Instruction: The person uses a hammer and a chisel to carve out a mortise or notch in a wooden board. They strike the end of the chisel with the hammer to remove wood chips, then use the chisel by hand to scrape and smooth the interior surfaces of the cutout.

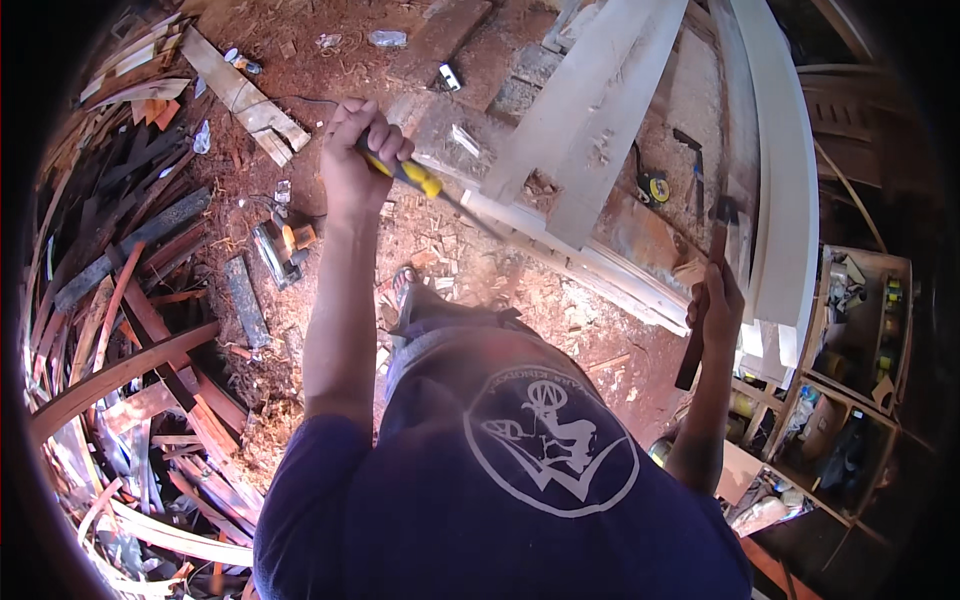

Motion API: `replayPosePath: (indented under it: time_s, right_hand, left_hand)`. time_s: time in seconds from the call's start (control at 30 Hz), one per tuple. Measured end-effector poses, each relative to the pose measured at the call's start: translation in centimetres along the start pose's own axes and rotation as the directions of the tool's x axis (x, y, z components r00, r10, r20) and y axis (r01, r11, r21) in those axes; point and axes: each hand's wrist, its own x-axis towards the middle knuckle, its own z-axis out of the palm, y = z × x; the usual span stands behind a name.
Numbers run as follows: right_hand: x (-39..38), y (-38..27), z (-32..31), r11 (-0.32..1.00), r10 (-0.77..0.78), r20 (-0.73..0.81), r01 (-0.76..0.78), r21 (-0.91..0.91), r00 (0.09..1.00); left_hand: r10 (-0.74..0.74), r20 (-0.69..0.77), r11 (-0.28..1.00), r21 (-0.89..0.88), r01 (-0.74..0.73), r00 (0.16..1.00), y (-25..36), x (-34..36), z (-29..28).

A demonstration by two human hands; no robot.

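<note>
My left hand [362, 150] is closed round the yellow and black handle of a screwdriver [415, 177]. Its long metal shaft slants down to the right, toward the edge of a pale board [570, 250] on the workbench. On the right, my right hand [717, 305] grips the wooden handle of a hammer [718, 245]. The dark hammer head points away from me, beside the long pale planks. Between the hands and farther off lie a black and yellow tape measure [657, 188] and a dark angled tool [690, 145].
Wide pale planks [600, 110] lie across the bench. A power tool [275, 255] with an orange part sits on the shavings-covered floor at left. Scrap wood [150, 350] is heaped along the left side. Wooden compartments [850, 420] with assorted items stand at right.
</note>
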Motion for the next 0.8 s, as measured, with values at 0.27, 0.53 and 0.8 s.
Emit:
replayPosePath:
  time_s: [0.27,0.53,0.8]
  right_hand:
    - [8.4,12.1,-1.7,0.633,-0.292,-0.043,0.16,-0.757,0.956]
    - [0.7,-0.1,4.7,0.673,-0.362,0.533,0.61,-0.418,0.765]
    - [-6.5,2.9,4.8,0.853,0.106,0.252,0.043,-0.52,0.962]
  left_hand:
    - [-0.134,0.025,0.592,0.804,0.06,0.991,-0.6,-5.2,-0.3]
    - [-0.341,-0.038,0.856,0.399,0.327,0.939,-8.6,-9.9,9.8]
    - [-0.387,-0.148,0.708,0.584,0.396,0.91,-18.0,-14.3,3.8]
